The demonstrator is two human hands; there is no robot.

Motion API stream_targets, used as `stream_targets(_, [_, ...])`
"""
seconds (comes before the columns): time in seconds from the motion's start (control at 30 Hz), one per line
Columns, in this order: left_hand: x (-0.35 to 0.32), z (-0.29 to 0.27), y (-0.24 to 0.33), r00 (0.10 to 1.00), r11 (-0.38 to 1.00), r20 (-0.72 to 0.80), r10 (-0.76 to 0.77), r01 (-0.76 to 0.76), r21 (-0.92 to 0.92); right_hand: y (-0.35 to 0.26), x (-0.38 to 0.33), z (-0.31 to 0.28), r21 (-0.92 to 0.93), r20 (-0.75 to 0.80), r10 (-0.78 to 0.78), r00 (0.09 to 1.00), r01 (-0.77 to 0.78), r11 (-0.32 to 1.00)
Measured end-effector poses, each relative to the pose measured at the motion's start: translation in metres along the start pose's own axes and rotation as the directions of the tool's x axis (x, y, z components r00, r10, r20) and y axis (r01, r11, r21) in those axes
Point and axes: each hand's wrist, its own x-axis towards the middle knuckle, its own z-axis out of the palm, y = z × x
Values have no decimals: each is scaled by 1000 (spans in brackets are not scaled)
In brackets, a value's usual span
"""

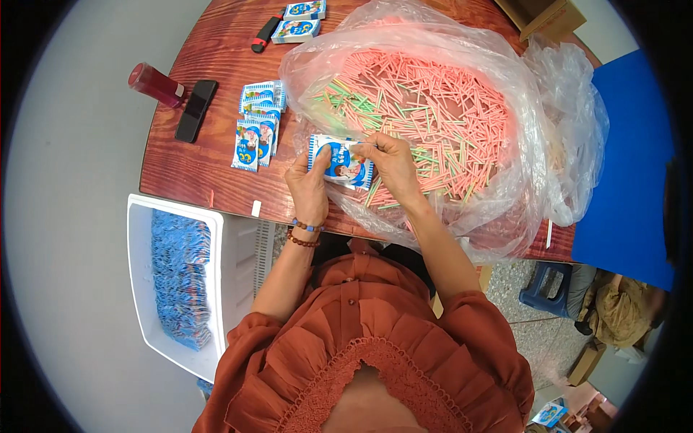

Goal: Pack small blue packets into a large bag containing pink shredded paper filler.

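A small blue and white printed packet is held flat in front of me, over the near left edge of the plastic bag. My left hand grips its left side, thumb on top. At its upper right edge, my right hand pinches with thumb and fingers; whether a stick is also between them I cannot make out. Pink and green thin sticks lie heaped in the open clear plastic bag beyond and right of my hands. To the left, several similar packets overlap in a loose pile on the wooden table.
A black phone and a red bottle are at the table's left edge. Farther back lie a black and red cutter and small boxes. A white bin of blue packets stands lower left. A cardboard box is back right.
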Motion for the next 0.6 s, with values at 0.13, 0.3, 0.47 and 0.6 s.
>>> stream_targets(0.13, [2,0,-4,999,991,-16,-44,41,-127,6,-4,6,181,23,45,999,-49,982])
stream_targets(0.3, [1,-2,-8,998,999,-54,-22,20,-50,20,-3,3,-35,-31,-3,1000,2,999])
stream_targets(0.47, [3,-4,-13,993,995,-109,-38,28,-94,6,-4,0,-132,-29,4,1000,-8,991])
stream_targets(0.6, [4,-8,-9,996,983,-52,-71,61,-174,-2,-6,-17,-30,-65,-54,996,52,998])
